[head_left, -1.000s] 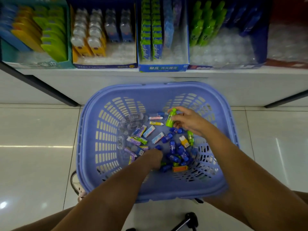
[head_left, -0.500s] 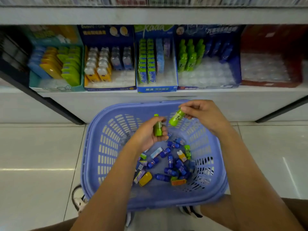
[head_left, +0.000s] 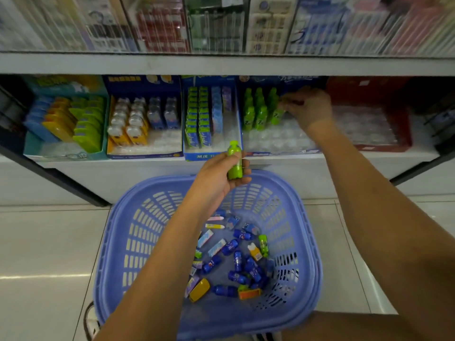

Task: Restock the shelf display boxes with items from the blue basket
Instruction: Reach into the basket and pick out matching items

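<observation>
Step in hand: slotting green bottles into the display box (head_left: 275,142), 4th from left on the lower shelf (head_left: 123,168). R hand (head_left: 309,109) is up at that box, fingers curled by the top of the end bottle (head_left: 277,116) at the front of the right-most green row. It's blurred, so can't tell if it pinches the cap or only touches it. L hand (head_left: 219,178) hovers over the far rim of the blue basket (head_left: 115,242), gripping a spare green bottle (head_left: 235,163) upright btw thumb & fingers, cap up. The basket sits on the floor below the shelf w/ plenty in it: mostly dark-blue bottles (head_left: 237,260), one more green, some flat packs.

Next, prob: R hand lets go & clears out, then the spare goes into the clear pocket just in front of the end bottle. That needs it upright & pushed straight down w/o knocking the neighbours, either passed L to R or set in w/ L directly. Task looks early-to-mid: many bare pockets, basket far from done
</observation>
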Action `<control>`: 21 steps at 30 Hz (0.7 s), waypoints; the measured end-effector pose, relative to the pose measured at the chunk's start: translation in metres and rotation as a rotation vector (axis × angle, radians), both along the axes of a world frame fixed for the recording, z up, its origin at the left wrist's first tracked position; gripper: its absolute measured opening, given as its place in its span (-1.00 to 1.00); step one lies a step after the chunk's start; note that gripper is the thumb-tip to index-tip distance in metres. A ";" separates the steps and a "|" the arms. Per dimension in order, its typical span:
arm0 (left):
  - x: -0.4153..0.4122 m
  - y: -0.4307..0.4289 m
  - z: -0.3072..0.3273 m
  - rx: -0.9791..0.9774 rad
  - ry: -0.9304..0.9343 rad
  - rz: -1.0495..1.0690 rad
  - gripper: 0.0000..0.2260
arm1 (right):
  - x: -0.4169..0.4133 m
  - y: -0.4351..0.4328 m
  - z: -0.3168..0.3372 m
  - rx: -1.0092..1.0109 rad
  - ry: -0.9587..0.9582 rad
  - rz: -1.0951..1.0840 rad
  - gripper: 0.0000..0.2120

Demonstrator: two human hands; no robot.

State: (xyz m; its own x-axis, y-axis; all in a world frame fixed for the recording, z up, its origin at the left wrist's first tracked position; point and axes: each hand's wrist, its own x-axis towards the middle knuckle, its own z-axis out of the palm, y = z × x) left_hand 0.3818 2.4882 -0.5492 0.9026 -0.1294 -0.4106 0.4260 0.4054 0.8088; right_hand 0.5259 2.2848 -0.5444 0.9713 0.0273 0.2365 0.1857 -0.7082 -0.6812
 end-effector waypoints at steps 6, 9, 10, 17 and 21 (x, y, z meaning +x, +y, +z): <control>-0.001 0.002 -0.010 0.285 -0.137 -0.111 -0.83 | 0.016 -0.002 -0.001 -0.093 0.105 0.135 -0.73; 0.005 -0.005 -0.010 0.148 0.027 -0.029 -0.71 | 0.015 -0.001 0.000 -0.134 0.122 0.163 -0.74; 0.007 -0.007 -0.008 0.069 0.081 -0.001 -0.69 | 0.015 0.000 0.000 -0.134 0.131 0.158 -0.74; -0.004 -0.007 -0.006 0.173 -0.180 -0.058 -0.86 | -0.006 0.010 0.022 -0.097 0.124 0.013 -0.63; -0.002 -0.008 -0.005 0.565 -0.292 0.021 -0.70 | -0.054 0.026 0.039 0.319 0.297 0.158 -0.74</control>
State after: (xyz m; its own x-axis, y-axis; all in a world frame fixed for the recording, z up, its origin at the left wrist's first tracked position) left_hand 0.3802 2.4807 -0.5543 0.9877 0.0538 -0.1468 0.1520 -0.1116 0.9821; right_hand 0.4724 2.3109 -0.5052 0.9881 0.1510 -0.0307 0.0382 -0.4332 -0.9005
